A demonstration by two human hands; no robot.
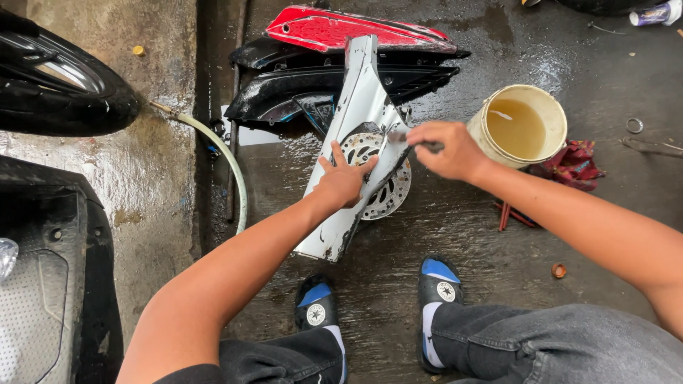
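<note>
A long white motorcycle body panel lies on the wet concrete floor, over a perforated metal brake disc. My left hand rests flat on the panel with fingers spread, pressing it down. My right hand is closed around a thin brush, whose tip touches the panel's upper right edge. Both my forearms reach in from below.
A cream bucket of murky liquid stands right of my right hand, beside a red rag. Black and red fairing panels lie behind. A hose, a tyre and a black footboard are at left.
</note>
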